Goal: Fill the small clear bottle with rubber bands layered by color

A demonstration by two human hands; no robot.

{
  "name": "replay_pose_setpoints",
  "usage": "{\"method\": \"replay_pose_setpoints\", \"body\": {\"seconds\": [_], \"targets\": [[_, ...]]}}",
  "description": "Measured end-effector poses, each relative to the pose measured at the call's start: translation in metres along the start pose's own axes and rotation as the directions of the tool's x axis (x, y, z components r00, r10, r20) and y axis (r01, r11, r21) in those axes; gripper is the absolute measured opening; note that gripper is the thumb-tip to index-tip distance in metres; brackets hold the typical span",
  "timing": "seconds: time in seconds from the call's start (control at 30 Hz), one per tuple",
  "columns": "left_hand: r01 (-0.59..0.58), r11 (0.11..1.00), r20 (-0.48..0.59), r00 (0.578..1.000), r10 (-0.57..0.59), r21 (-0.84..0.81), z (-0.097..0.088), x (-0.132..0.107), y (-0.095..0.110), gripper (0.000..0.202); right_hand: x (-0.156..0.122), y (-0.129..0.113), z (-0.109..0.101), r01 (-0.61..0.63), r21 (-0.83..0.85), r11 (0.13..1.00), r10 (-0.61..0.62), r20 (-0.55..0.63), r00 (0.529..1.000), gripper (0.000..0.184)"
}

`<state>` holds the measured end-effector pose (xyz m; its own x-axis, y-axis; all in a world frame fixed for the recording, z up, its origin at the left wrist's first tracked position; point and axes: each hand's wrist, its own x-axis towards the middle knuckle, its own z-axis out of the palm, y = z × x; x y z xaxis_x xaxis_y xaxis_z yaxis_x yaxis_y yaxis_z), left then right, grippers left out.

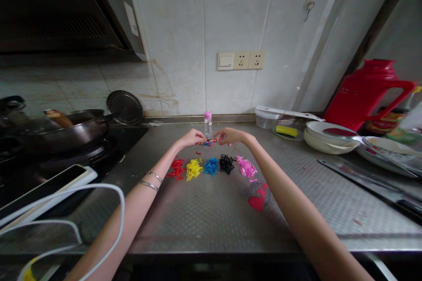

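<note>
Now | left hand [193, 137], right hand [229, 136] pinch multicoloured strips [209, 142] | small tangled heap

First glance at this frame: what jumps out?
Five small piles sit in a row on the steel counter: red pile, yellow pile, blue pile, black pile, pink pile. Just behind them the left hand and right hand meet, pinching at a mixed-colour clump in front of a pink-capped bottle. At far right, a big red jug stands by the wall.
</note>
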<state>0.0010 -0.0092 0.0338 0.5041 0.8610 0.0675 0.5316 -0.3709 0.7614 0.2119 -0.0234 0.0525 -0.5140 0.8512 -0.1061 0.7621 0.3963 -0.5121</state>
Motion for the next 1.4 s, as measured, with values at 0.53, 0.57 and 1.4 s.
{"method": "replay_pose_setpoints", "body": {"seconds": [0.53, 0.57, 1.4], "targets": [[-0.282, 0.946, 0.243, 0.940, 0.240, 0.159, 0.071, -0.007, 0.028, 0.020, -0.007, 0.052, -0.006, -0.312, -0.093, 0.946, 0.299, -0.130, 0.945, 0.037], [-0.286, 0.944, 0.242, 0.940, 0.242, 0.164, 0.072, -0.008, 0.029, 0.020, -0.008, 0.053, -0.005, -0.319, -0.086, 0.944, 0.308, -0.123, 0.943, 0.037], [0.017, 0.844, 0.277, 0.941, -0.195, 0.536, -0.024, -0.002, -0.029, 0.027, -0.008, 0.070, -0.006, -0.348, -0.005, 0.937, 0.347, -0.083, 0.934, 0.035]]}}
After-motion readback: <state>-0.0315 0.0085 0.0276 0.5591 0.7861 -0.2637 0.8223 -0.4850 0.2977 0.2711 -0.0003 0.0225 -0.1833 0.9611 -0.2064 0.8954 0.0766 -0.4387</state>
